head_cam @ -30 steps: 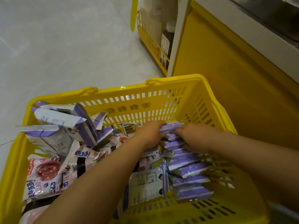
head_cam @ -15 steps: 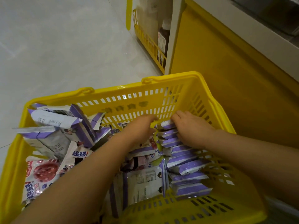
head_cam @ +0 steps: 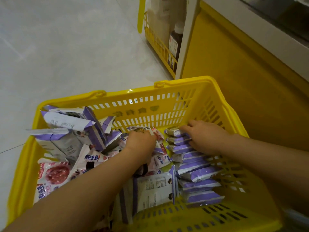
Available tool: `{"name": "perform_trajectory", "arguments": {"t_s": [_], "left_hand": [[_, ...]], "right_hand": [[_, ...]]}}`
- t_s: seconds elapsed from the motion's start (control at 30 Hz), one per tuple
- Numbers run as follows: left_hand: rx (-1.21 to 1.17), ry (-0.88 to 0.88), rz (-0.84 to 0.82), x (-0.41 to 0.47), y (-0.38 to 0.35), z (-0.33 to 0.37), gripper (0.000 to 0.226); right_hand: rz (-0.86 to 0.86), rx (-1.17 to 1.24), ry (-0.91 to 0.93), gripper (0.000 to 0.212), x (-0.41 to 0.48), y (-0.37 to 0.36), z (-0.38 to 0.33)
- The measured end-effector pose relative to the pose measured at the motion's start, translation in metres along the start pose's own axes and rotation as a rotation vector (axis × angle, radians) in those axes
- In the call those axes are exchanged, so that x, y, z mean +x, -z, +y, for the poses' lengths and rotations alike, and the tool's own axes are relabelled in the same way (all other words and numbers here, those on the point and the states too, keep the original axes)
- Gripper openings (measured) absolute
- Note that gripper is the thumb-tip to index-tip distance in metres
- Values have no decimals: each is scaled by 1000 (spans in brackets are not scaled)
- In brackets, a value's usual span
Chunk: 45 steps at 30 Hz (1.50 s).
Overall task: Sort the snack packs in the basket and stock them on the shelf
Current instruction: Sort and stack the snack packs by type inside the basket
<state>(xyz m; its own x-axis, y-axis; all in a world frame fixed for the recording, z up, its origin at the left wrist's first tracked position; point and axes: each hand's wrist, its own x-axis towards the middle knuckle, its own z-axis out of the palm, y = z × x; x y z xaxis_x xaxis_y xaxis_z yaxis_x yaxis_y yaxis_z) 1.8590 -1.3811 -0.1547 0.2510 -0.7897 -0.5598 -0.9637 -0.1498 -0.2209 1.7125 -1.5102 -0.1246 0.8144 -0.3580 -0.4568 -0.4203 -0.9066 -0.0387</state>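
Yellow plastic made up the slotted basket (head_cam: 167, 104), which stood on the pale tiled floor (head_cam: 66, 47) just beside the yellow base of the shelf unit (head_cam: 242, 81); both bare arms reached down into it. Along its right side a row of small purple-and-white snack packs (head_cam: 199, 174) lay overlapping one behind another, from the near wall toward the far one; the right hand (head_cam: 206, 138) rested on the far end of that row, fingers fairly straight and spread over the top packs. The left hand (head_cam: 142, 142) sat knuckles-up among the loose packs in the middle, its fingers bent down out of sight, so whether they held anything could not be told. Larger purple-and-white bags (head_cam: 70, 124) leaned in the far left corner; pink cookie packs (head_cam: 53, 174) lay at the near left; a dark bottle (head_cam: 175, 39) stood on the low shelf beyond.
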Motion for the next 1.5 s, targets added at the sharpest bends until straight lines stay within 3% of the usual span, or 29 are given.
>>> {"name": "perform_trajectory", "arguments": {"t_s": [0.2, 0.53, 0.67, 0.8, 0.83, 0.9, 1.0, 1.1, 1.17, 1.27, 1.43, 1.5], "left_hand": [[44, -36, 56, -6, 0, -1, 36], [-321, 117, 382, -3, 56, -41, 26], [-493, 49, 459, 6, 68, -26, 22], [-873, -83, 400, 21, 65, 4, 1], [-998, -109, 379, 23, 63, 11, 6], [-1257, -132, 338, 28, 54, 23, 14], [-1618, -16, 353, 32, 38, 28, 25], [-1537, 145, 389, 33, 22, 25, 39], [-1449, 165, 267, 33, 14, 25, 48], [-1348, 71, 39, 35, 8, 34, 51], [-1509, -8, -107, 35, 5, 48, 82], [-1607, 5, -131, 35, 1, 53, 81]], "right_hand": [[-28, -3, -5, 48, 2, -4, 1], [-35, 30, -7, 49, -2, -1, 0], [-17, 8, -5, 42, -9, 4, -2], [248, 41, 17, 18, -20, 14, -6], [313, 77, 14, 16, -21, 16, -5], [370, 105, -21, 23, -21, 18, -3], [306, 118, -51, 42, -16, 12, 0], [176, 68, -27, 60, -8, 4, 1], [96, 38, -42, 64, -2, 3, 2], [16, -16, -41, 53, 6, 8, 1], [-56, -137, -7, 58, 12, 15, 0], [-63, -183, 11, 59, 12, 14, -1]]}}
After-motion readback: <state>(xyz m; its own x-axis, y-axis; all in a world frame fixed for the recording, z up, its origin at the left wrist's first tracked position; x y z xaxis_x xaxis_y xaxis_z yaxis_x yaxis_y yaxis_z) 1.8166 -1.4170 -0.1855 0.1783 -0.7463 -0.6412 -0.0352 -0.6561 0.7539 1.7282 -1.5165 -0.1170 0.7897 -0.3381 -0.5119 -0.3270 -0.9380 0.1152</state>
